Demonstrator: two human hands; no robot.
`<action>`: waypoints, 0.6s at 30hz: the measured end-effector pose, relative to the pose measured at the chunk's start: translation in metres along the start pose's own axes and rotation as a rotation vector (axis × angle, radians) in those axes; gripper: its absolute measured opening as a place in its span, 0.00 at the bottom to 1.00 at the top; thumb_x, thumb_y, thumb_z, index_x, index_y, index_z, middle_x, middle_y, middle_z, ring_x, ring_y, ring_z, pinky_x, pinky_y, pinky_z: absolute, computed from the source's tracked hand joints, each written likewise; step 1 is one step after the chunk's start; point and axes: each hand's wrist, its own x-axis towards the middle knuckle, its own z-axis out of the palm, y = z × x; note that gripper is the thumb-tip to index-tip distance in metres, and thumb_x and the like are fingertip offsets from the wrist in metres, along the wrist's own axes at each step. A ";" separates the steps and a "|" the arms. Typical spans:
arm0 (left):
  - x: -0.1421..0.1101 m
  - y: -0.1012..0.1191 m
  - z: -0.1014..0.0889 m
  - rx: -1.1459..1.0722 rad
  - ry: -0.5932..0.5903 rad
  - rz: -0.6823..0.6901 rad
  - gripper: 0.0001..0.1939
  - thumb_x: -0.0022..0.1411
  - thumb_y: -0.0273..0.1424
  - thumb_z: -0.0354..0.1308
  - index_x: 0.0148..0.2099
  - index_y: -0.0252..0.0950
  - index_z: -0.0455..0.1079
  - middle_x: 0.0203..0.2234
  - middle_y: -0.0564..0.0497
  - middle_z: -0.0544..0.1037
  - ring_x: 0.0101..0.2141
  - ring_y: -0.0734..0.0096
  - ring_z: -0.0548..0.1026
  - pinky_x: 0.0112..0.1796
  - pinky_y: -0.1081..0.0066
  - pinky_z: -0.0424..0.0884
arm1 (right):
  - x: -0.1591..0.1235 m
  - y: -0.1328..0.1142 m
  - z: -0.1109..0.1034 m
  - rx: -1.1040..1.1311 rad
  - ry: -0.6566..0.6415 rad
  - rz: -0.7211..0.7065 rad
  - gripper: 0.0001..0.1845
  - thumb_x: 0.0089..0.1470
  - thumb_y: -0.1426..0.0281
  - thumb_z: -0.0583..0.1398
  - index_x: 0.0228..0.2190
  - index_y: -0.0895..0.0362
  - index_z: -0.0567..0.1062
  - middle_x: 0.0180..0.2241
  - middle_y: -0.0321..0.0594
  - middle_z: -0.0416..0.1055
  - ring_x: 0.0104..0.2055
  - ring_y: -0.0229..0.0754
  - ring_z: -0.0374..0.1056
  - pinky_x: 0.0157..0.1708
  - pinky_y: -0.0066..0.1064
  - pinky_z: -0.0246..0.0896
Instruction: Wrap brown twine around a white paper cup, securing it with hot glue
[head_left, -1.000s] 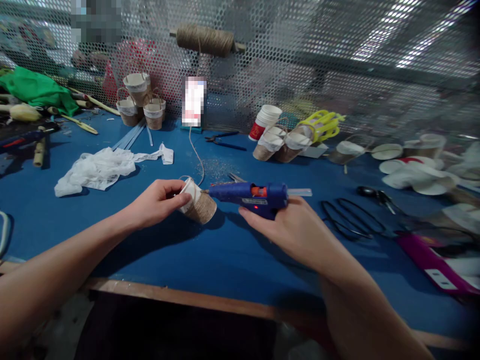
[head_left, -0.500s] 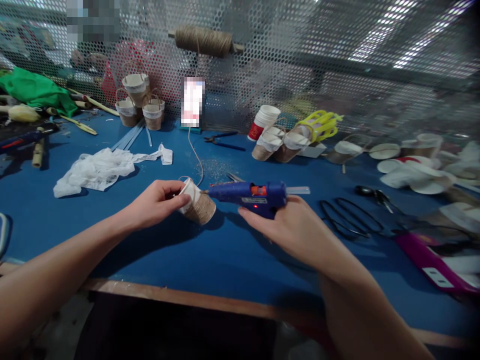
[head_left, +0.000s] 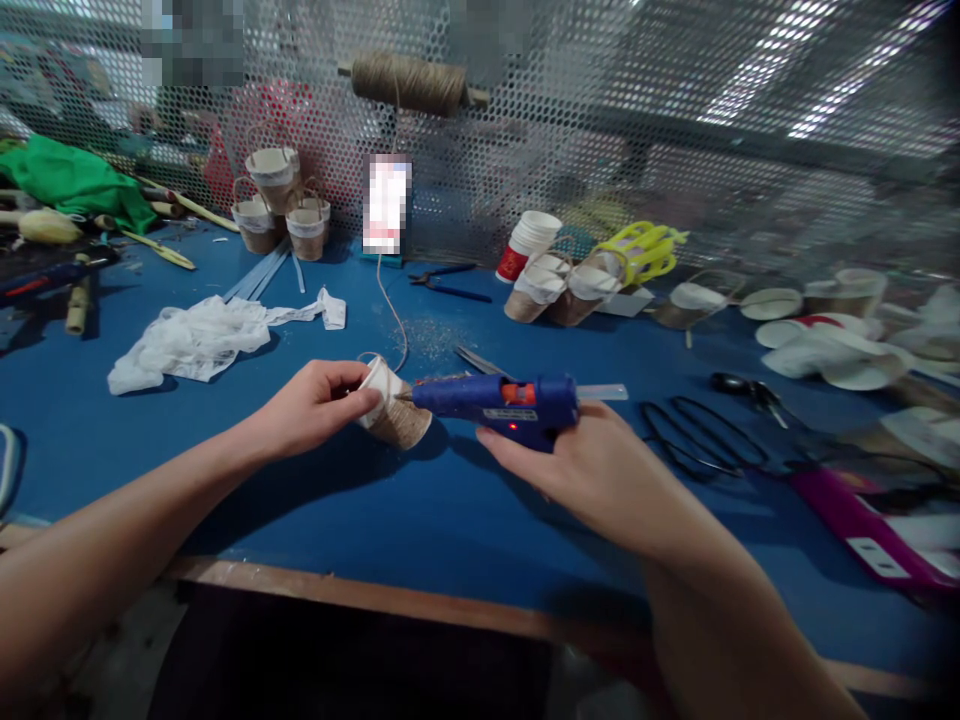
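My left hand point(head_left: 330, 402) is closed on the rim of a small paper cup point(head_left: 406, 425), which is tilted and partly wrapped in brown twine. In my right hand point(head_left: 577, 455) is a blue glue gun point(head_left: 491, 397), its red light lit and a clear glue stick jutting from the back. The gun's nozzle points left and is at the cup's side, near the upper edge of the wrapping; whether it touches I cannot tell. A strand of twine point(head_left: 390, 305) runs from behind the cup toward the back. Scissors point(head_left: 480, 360) lie behind the gun, partly hidden by it.
White lace point(head_left: 199, 338) lies in a heap at left. Pliers point(head_left: 450, 285) rest near the mesh panel, below a twine spool point(head_left: 409, 82). Twine-wrapped cups point(head_left: 274, 180) are stacked at back left. A black cord point(head_left: 690, 440) and a purple box point(head_left: 862, 520) lie at right.
The glue gun and my right hand have shifted slightly down, with the nozzle now lower on the cup's side. More of the scissors shows. My left hand and the cup have hardly moved.
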 end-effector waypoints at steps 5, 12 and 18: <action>-0.001 0.000 0.000 0.007 0.009 -0.001 0.13 0.57 0.32 0.49 0.36 0.30 0.71 0.27 0.50 0.74 0.28 0.74 0.68 0.32 0.75 0.63 | -0.003 -0.003 0.000 0.055 0.010 -0.009 0.09 0.47 0.70 0.54 0.18 0.54 0.62 0.18 0.31 0.65 0.21 0.35 0.61 0.23 0.27 0.56; 0.000 0.001 0.001 0.007 0.028 -0.013 0.11 0.56 0.31 0.50 0.34 0.30 0.70 0.26 0.51 0.74 0.26 0.75 0.67 0.31 0.75 0.63 | -0.004 -0.006 0.001 0.017 -0.008 0.010 0.11 0.48 0.69 0.54 0.17 0.54 0.62 0.16 0.31 0.64 0.20 0.35 0.59 0.22 0.28 0.56; 0.001 0.001 0.002 0.003 0.043 0.001 0.11 0.55 0.32 0.50 0.33 0.30 0.70 0.26 0.51 0.74 0.26 0.75 0.67 0.30 0.75 0.63 | -0.006 -0.004 0.004 0.017 0.000 0.024 0.11 0.49 0.68 0.54 0.18 0.55 0.63 0.16 0.32 0.63 0.19 0.35 0.58 0.22 0.28 0.55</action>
